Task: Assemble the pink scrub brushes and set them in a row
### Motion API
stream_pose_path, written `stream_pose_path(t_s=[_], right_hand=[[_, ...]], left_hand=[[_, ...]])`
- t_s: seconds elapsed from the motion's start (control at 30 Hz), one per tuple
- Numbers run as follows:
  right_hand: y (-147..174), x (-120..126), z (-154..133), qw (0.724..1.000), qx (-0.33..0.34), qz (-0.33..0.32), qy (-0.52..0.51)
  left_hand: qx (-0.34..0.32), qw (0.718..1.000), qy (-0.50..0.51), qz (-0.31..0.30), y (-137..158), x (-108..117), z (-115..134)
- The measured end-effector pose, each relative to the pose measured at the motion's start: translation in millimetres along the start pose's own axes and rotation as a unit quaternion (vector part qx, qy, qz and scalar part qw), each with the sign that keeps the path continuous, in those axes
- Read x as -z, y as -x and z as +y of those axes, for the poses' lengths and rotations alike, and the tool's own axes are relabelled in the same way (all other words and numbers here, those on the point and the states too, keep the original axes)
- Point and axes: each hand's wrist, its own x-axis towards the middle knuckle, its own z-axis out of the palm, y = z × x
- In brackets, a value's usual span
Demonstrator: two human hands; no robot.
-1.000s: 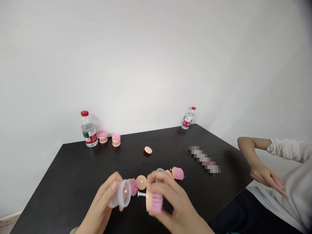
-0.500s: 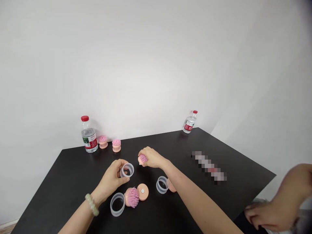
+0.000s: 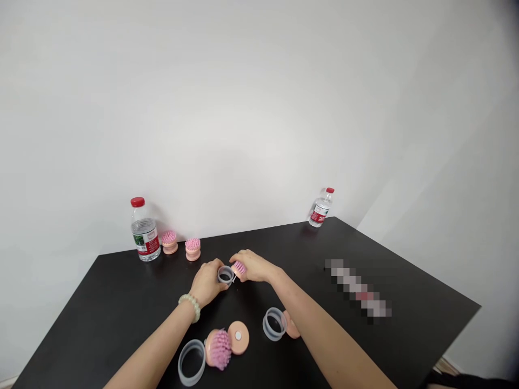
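My left hand (image 3: pixel 207 282), with a beaded bracelet at the wrist, is closed around a translucent plastic ring (image 3: pixel 220 274). Close beside it, my right hand (image 3: pixel 255 266) grips a small pink-bristled brush (image 3: pixel 239 268), tilted with its bristles facing up and right. A thin pale piece sticks out from the brush toward the ring; whether they touch, I cannot tell. Nearer to me lie another translucent ring (image 3: pixel 181 373), a brush head (image 3: pixel 219 350) on its side and a round peach base (image 3: pixel 242 346) with a white centre. Under my right forearm are a third ring (image 3: pixel 267 330) and a partly hidden peach piece (image 3: pixel 291 326).
Two pink brushes, one left (image 3: pixel 169 246) and one right (image 3: pixel 193 253), stand by the wall near a water bottle (image 3: pixel 146 240). A second bottle (image 3: pixel 320 210) is at the back right of the black table (image 3: pixel 97 308). A blurred-out strip (image 3: pixel 359 289) lies on the right.
My left hand has moved right with the ring, up close to the brush in my right hand. The other person's arm at the right has left the view.
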Motion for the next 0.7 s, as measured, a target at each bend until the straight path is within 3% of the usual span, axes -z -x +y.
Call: stream_pose_path(t_s=[0.2,0.43,0.6,0.7], right_hand=[[6.3,1.1,9.2,1.000,0.008,0.014,-0.023],[26.7,9.8,7.0,0.998,0.028,0.045,-0.045],[69.5,17.0,-20.2,0.993,0.042,0.100,-0.055],[107.6,9.4,-46.3,0.984,0.060,0.152,-0.078]], left_hand=[[-0.025,0.999,0.018,0.014,-1.6,-8.5,-2.8],[-0.010,0.997,0.068,0.029,3.1,-10.8,-13.4],[0.011,0.995,0.079,0.056,18.6,2.7,-29.2],[0.040,0.989,0.063,0.124,21.5,21.0,-43.8]])
